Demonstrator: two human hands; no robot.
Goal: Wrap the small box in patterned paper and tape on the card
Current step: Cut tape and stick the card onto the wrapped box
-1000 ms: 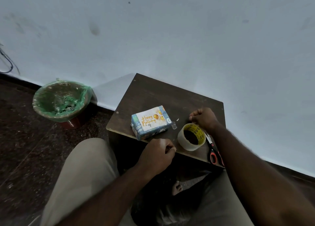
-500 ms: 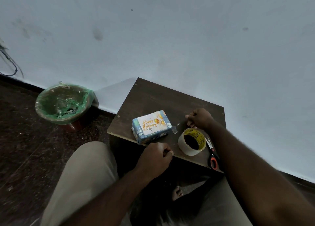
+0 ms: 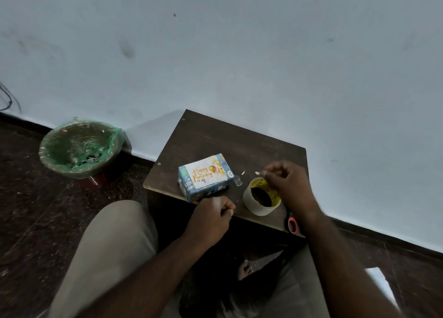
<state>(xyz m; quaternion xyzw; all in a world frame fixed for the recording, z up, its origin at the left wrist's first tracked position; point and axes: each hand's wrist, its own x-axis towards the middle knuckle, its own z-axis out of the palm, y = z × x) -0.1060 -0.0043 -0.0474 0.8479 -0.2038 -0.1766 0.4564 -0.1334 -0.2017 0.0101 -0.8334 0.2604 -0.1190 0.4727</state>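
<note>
A: Well, the hands?
B: Left hand [image 3: 211, 218] curled at the desk's [image 3: 227, 145] near edge, right hand [image 3: 287, 183] curled above the tape roll [image 3: 256, 206]. Whether either holds anything, I cannot tell.
A: And the box [image 3: 208, 191]?
B: Wrapped in blue patterned paper, it lies by the near left corner, card [image 3: 206, 175] on top. Scissors [image 3: 292, 224] show at the near right corner.
</note>
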